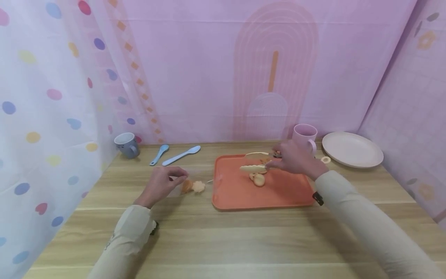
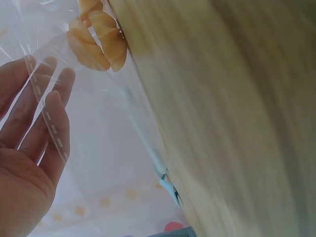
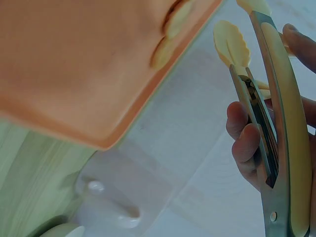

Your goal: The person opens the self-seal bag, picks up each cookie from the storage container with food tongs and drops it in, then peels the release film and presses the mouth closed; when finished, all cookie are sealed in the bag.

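Observation:
At the left of the tray, my left hand (image 1: 162,184) pinches a clear plastic bag (image 2: 89,96) by its edge. Golden-brown and pale cookies (image 1: 198,186) lie inside that bag, bunched near its side toward the tray. Over the orange tray (image 1: 240,195), my right hand (image 1: 294,157) grips tongs (image 3: 291,123) with metal arms and cream scalloped tips. Those tips stand apart, with no cookie clearly between them. Below them, several small round cookies (image 1: 259,180) rest on the tray; the tongs partly hide some.
A grey-blue mug (image 1: 127,147) and two light-blue spoons, one short (image 1: 159,155) and one long (image 1: 181,155), are at the back left. Behind my right hand stands a pink mug (image 1: 304,131). To its right is a cream plate (image 1: 352,150), with a small pale ring (image 1: 325,159) nearby.

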A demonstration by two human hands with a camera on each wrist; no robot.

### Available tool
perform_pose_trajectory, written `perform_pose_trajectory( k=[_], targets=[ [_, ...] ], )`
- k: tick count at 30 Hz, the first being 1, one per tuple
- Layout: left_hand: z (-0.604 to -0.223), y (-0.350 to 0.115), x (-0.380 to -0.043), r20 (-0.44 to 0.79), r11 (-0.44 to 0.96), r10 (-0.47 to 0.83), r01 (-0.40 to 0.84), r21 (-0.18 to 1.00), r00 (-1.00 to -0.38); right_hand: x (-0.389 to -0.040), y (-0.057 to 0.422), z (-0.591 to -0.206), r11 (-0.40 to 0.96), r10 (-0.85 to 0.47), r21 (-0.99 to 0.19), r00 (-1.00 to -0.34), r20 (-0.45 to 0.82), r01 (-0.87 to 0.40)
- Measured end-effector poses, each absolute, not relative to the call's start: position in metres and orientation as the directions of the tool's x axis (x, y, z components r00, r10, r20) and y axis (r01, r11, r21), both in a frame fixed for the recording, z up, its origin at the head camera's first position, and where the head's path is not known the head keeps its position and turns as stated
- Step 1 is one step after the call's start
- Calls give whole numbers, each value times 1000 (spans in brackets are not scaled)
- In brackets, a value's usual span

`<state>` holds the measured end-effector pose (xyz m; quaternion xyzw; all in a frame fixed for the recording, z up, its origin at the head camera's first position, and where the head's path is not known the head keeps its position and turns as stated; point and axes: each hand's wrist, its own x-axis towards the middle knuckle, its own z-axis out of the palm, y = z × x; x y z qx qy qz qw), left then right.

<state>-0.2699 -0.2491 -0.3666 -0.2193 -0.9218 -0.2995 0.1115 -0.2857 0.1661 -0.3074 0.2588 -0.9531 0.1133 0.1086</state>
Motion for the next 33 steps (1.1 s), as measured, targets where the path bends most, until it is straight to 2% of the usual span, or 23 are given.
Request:
perform_pose_trajectory(
  k=[5, 11, 18, 22, 29, 33],
  targets=[
    [-365, -249, -269, 346, 738, 337, 474, 480, -876, -293, 178, -304, 868, -457, -80, -852, 254, -489],
    [-364, -251, -266, 356, 729, 337, 481, 487, -871, -290, 191, -293, 830, -514, -117, -830, 217, -545],
    [-363, -254, -264, 339, 735, 337, 470, 489, -879, -268, 201, -292, 845, -477, -173, -859, 185, -507],
    [-361, -253, -265, 322, 737, 334, 458, 497, -886, -252, 205, -298, 839, -473, -188, -855, 210, -511],
    [-361, -254, -265, 310, 740, 331, 449, 501, -892, -236, 209, -308, 833, -506, -96, -822, 262, -544],
    [-362, -254, -265, 312, 748, 327, 446, 491, -892, -234, 210, -313, 835, -506, -96, -824, 253, -542]
  ],
)
